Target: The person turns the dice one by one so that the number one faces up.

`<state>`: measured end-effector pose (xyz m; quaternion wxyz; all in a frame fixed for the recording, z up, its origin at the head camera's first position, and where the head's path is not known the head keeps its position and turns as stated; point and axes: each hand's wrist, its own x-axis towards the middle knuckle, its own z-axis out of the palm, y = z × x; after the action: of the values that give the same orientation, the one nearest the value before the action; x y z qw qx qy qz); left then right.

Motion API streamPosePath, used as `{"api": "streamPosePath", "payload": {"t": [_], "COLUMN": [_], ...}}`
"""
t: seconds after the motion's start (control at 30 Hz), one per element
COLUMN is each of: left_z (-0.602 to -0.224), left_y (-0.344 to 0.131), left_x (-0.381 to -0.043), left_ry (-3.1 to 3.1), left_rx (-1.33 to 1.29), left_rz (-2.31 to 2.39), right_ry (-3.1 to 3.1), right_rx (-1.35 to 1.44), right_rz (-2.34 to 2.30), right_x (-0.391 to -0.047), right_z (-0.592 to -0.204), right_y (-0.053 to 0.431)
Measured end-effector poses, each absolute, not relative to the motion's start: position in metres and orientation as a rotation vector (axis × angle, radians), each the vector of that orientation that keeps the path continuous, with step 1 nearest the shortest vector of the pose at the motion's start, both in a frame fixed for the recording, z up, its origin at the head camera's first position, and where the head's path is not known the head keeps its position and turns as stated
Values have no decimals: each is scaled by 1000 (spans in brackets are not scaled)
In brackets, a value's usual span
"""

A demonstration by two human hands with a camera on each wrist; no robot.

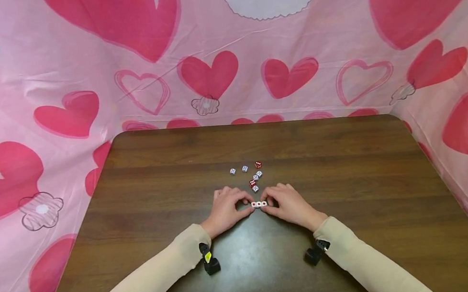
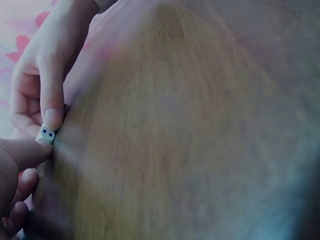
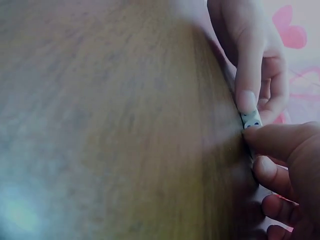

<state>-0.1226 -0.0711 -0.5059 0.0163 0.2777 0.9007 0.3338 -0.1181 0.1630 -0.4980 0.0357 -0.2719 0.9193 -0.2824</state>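
Three white dice (image 1: 259, 204) stand side by side in a short row near the table's middle, each with a red dot facing up. At the row's left end my left hand (image 1: 226, 208) grips it between thumb and forefinger. My right hand (image 1: 290, 204) pinches the right end in the same way. In the left wrist view a white die (image 2: 48, 134) with dark blue dots shows between the two thumbs. From the right wrist, the dice (image 3: 251, 119) are partly covered by the thumbs.
Just beyond the hands lie loose dice: a red die (image 1: 252, 183) close to a white die (image 1: 255, 188), another red die (image 1: 258, 164) farther back, and several more white ones. The brown wooden table (image 1: 167, 173) is backed by a pink heart-patterned cloth (image 1: 238, 34).
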Motion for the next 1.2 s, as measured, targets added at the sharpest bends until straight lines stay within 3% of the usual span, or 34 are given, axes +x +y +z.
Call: {"api": "streamPosePath", "payload": {"t": [0.43,1.2], "left_z": [-508,-514], "left_y": [-62,-61], "left_x": [-130,-131], "left_ry": [2901,2889], "left_rx": [693,706], "left_rz": [1148,1173], "right_ry": [2863,2767], "right_rx": [-712,-651], "right_rz": [-1000,-1054], "right_x": [-135,-136], "right_z": [-499,-501], "right_y": [155,163]}}
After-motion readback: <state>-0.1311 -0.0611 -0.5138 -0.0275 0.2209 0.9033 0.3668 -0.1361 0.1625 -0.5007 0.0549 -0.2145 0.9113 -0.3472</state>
